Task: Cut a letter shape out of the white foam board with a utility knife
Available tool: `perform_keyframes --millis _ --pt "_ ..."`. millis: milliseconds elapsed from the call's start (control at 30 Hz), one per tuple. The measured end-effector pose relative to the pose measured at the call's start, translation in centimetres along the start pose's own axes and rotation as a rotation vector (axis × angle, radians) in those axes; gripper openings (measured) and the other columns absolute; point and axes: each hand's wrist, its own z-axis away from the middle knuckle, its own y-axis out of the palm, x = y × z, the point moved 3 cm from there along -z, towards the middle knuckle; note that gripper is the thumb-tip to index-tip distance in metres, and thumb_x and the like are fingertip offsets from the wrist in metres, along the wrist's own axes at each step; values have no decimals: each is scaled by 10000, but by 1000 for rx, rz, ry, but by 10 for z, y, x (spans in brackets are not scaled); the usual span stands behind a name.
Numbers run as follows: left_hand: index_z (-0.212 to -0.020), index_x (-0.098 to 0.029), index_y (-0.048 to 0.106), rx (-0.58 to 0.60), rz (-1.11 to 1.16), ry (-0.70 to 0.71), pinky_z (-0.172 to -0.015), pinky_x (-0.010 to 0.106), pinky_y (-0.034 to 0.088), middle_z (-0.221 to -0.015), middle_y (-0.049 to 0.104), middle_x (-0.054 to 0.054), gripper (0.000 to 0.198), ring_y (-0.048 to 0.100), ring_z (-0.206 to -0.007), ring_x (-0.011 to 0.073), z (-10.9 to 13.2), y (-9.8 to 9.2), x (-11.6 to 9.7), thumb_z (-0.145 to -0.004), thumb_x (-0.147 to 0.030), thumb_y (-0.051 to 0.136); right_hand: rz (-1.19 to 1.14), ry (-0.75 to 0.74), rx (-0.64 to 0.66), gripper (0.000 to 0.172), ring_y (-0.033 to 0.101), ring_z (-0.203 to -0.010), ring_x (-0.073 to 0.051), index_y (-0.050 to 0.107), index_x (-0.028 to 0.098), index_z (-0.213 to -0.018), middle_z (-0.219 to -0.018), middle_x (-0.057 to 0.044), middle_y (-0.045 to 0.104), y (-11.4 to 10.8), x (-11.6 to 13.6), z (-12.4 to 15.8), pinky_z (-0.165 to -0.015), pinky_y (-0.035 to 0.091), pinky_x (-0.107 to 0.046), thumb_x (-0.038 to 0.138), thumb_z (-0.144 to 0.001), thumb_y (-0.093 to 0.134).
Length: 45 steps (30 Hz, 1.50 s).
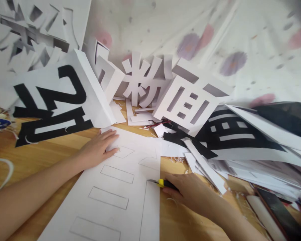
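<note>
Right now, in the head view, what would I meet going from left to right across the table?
Black paper character → left hand → yellow knife → right hand → paper pile.

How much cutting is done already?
Several cut-out letters stand at the back. The right hand holds the knife on a line of the white sheet; the left hand presses it flat. The pencilled boxes look uncut.

- Left grip (97,149): bare hand, nothing worn on it; wrist and forearm behind the grip are uncovered to the frame edge.
- Right grip (190,192): bare hand; wrist and forearm behind it likewise uncovered.
- Nails: too blurred to assess.
</note>
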Motion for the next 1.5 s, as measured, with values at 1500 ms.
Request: perform_keyframes --millis 1500 --pt "-1273 -204 436 37 15 -19 -1065 409 227 -1404 373 42 535 281 -1308 225 1 -6 -3 -847 -516 350 85 21 33 170 600 -557 -174 515 224 -774 -647 12 621 10 -31 24 -459 232 -250 338 -877 442"
